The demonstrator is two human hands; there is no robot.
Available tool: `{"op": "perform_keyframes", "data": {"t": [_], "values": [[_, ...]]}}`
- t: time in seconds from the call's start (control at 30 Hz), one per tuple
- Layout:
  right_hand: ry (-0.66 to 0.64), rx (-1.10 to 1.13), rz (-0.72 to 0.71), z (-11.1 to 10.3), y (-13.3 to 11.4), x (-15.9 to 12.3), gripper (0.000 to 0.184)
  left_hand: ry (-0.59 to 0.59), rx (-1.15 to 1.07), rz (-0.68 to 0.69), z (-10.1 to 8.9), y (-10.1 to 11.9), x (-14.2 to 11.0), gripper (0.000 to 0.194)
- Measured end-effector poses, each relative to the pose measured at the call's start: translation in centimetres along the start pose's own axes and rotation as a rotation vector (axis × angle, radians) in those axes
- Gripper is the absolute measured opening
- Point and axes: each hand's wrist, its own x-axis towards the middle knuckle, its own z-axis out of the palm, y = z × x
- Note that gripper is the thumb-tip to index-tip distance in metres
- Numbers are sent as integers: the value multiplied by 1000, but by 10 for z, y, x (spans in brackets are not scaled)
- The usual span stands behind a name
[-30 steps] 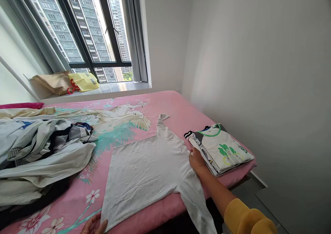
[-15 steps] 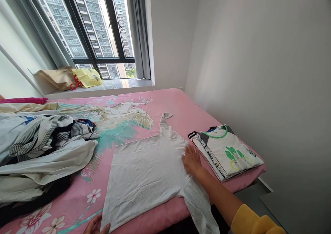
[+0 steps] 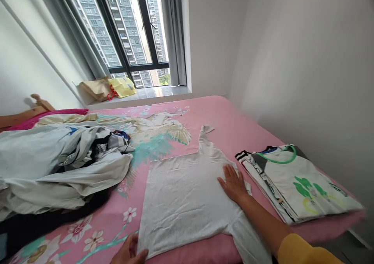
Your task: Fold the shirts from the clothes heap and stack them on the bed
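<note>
A light grey long-sleeved shirt (image 3: 181, 198) lies spread on the pink bed, its hem toward the left and its collar end toward the right. One sleeve points to the far side; the other hangs over the near edge. My right hand (image 3: 233, 184) rests flat on the shirt near the collar, fingers stretched out. At the near hem corner, my left hand (image 3: 130, 250) has its thumb and curled fingers around the cloth; the frame's bottom edge cuts off part of it. Right of the shirt sits a stack of folded shirts (image 3: 304, 182), the top one white with a green collar.
A heap of unfolded clothes (image 3: 73, 166) covers the left of the bed (image 3: 230, 120). Paper and yellow bags (image 3: 122, 87) stand on the windowsill (image 3: 160, 91). A wall runs along the right, and the bed's edge is close in front of me.
The view has turned left, so everything appears farther right. My right hand has shifted slightly inward on the shirt and lies flatter. My left hand stays at the hem corner.
</note>
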Motion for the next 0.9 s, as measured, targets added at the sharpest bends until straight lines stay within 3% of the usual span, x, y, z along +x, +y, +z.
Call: {"op": "perform_keyframes", "data": {"t": [0.07,0.2,0.33,0.43,0.67,0.9], "values": [[40,-17,4,8,3,-1,69,5,126,22,-14,11,20,33],[72,-44,-14,16,4,-2,68,235,231,143,-34,42,96,38],[94,-65,-15,19,3,1,68,337,259,171,-34,72,186,45],[95,-72,-10,20,4,4,69,351,262,114,-30,84,234,45],[129,-65,-46,24,8,7,68,304,221,59,-33,81,283,44],[181,-69,-83,20,8,7,66,355,84,256,-30,69,300,43]]}}
